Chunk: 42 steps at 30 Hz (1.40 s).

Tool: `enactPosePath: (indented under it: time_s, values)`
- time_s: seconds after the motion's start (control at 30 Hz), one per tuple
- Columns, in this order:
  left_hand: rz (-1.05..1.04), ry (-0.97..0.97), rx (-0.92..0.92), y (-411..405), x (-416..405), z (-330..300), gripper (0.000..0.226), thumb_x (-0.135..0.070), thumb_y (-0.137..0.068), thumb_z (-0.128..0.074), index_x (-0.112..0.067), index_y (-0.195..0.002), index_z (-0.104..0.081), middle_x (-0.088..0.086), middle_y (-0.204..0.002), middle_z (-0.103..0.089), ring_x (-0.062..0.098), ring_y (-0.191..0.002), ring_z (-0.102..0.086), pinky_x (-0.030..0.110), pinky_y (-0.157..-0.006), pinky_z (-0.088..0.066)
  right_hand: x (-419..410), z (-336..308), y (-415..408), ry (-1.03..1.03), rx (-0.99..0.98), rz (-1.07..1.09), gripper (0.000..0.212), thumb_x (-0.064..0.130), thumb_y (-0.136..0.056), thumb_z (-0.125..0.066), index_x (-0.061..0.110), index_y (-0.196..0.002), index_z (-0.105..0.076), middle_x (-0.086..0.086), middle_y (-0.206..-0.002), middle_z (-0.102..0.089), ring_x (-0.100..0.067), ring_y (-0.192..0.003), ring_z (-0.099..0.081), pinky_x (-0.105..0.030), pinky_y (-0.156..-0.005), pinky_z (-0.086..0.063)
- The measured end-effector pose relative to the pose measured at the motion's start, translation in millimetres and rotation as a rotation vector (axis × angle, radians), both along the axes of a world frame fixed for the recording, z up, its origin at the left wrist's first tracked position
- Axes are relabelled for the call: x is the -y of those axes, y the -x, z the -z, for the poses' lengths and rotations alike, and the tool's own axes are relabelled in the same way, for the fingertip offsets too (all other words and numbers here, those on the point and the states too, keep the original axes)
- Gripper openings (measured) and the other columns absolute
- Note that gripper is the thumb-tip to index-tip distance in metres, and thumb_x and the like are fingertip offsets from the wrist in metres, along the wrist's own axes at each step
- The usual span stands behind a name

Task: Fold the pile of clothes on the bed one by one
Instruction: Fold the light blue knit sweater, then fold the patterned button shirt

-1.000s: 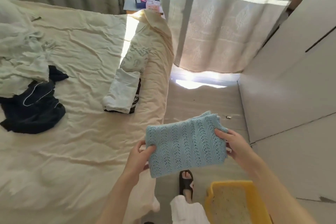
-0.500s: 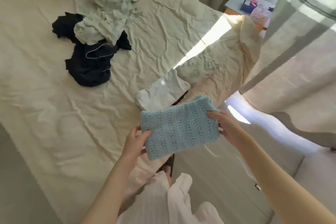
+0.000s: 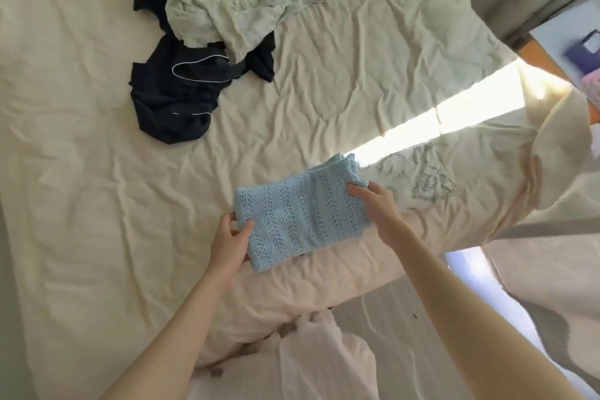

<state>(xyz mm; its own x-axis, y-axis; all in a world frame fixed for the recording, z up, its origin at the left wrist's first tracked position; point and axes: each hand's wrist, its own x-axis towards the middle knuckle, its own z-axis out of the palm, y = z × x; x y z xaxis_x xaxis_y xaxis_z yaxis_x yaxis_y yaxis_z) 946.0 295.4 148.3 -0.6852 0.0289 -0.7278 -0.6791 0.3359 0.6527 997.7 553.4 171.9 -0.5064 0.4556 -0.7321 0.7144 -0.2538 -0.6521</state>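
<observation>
Holding a folded blue knit top by its two short ends, the left hand pinches the near-left corner, thumb on top, and the right hand clasps the far-right edge. The top is low over the bed edge; whether it touches, I cannot tell. A dark garment and a pale crumpled one lie well apart
</observation>
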Motion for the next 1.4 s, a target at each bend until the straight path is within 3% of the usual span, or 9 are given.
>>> enactPosePath:
  time_s: [0.13,0.3,0.43,0.6,0.7,0.93,1.03,1.2,1.4]
  values:
    - [-0.031,0.165,0.052,3,-2,31,0.021,-0.027,-0.092,-0.057,-0.022,-0.109,-0.046,0.014,-0.114,-0.059,0.032,-0.097,-0.063,0.049,-0.080,-0.055,-8,40,7,0.041,0.117,-0.121,0.027,0.030,-0.092,-0.059,0.012,-0.113,-0.060,-0.006,-0.104,-0.065,-0.024,-0.096,-0.062,-0.035,-0.079,-0.051]
    - [0.079,0.284,0.075,7,-2,18,0.034,-0.030,-0.093,-0.053,-0.016,-0.124,-0.047,0.010,-0.126,-0.056,0.029,-0.109,-0.058,0.043,-0.096,-0.046,-15,31,-1,-0.124,0.129,-0.228,0.046,0.036,-0.094,-0.054,0.005,-0.127,-0.052,-0.013,-0.123,-0.060,-0.021,-0.096,-0.060,-0.033,-0.076,-0.053]
    - [0.326,0.456,-0.241,0,-3,-41,0.047,-0.025,-0.095,-0.051,-0.006,-0.137,-0.042,0.013,-0.138,-0.048,0.025,-0.127,-0.045,0.031,-0.102,-0.032,-12,-26,-8,-0.466,-0.023,-0.585,0.051,0.035,-0.095,-0.052,0.007,-0.137,-0.044,-0.010,-0.137,-0.051,-0.024,-0.125,-0.048,-0.041,-0.105,-0.039]
    - [0.522,0.613,-0.811,-23,21,-142,0.041,-0.026,-0.097,-0.047,-0.014,-0.136,-0.047,0.006,-0.141,-0.046,0.021,-0.133,-0.039,0.046,-0.112,-0.025,12,-123,5,-0.975,-0.478,-0.966,0.048,0.034,-0.089,-0.062,0.009,-0.129,-0.056,-0.011,-0.129,-0.058,-0.031,-0.122,-0.052,-0.048,-0.104,-0.037]
    - [0.524,0.675,-0.927,-39,52,-187,0.048,-0.036,-0.094,-0.038,-0.015,-0.136,-0.047,0.007,-0.143,-0.043,0.025,-0.136,-0.035,0.051,-0.111,-0.025,45,-173,16,-1.116,-0.609,-1.049,0.055,0.043,-0.088,-0.058,0.011,-0.133,-0.052,-0.014,-0.136,-0.052,-0.032,-0.126,-0.048,-0.055,-0.106,-0.035]
    - [0.418,0.716,-0.736,-111,169,-192,0.052,-0.037,-0.097,-0.041,-0.028,-0.147,-0.028,0.001,-0.157,-0.017,0.020,-0.146,-0.007,0.043,-0.117,-0.008,177,-189,-16,-1.068,-0.556,-1.295,0.064,0.053,-0.092,-0.044,0.025,-0.147,-0.030,-0.003,-0.155,-0.024,-0.022,-0.143,-0.020,-0.043,-0.118,-0.012]
    - [0.291,0.696,-0.679,-155,239,-189,0.054,-0.044,-0.094,-0.035,-0.031,-0.146,-0.029,0.000,-0.156,-0.020,0.019,-0.146,-0.010,0.042,-0.118,-0.009,252,-181,-42,-0.991,-0.570,-1.266,0.062,0.050,-0.091,-0.049,0.024,-0.145,-0.035,-0.004,-0.154,-0.028,-0.024,-0.142,-0.024,-0.044,-0.116,-0.017]
    - [0.435,0.763,-0.666,-196,358,-190,0.054,-0.041,-0.096,-0.042,-0.033,-0.147,-0.024,-0.002,-0.158,-0.013,0.018,-0.146,-0.006,0.039,-0.116,-0.004,383,-175,-78,-0.931,-0.605,-1.237,0.061,0.046,-0.090,-0.054,0.022,-0.144,-0.037,-0.007,-0.152,-0.031,-0.027,-0.140,-0.029,-0.049,-0.113,-0.024]
    - [0.392,0.722,-0.723,-189,455,-211,0.054,-0.044,-0.096,-0.040,-0.032,-0.147,-0.026,-0.001,-0.157,-0.015,0.018,-0.146,-0.007,0.039,-0.118,-0.006,487,-178,-94,-0.896,-0.564,-1.204,0.061,0.050,-0.091,-0.048,0.028,-0.146,-0.032,0.000,-0.154,-0.027,-0.020,-0.142,-0.023,-0.045,-0.115,-0.020]
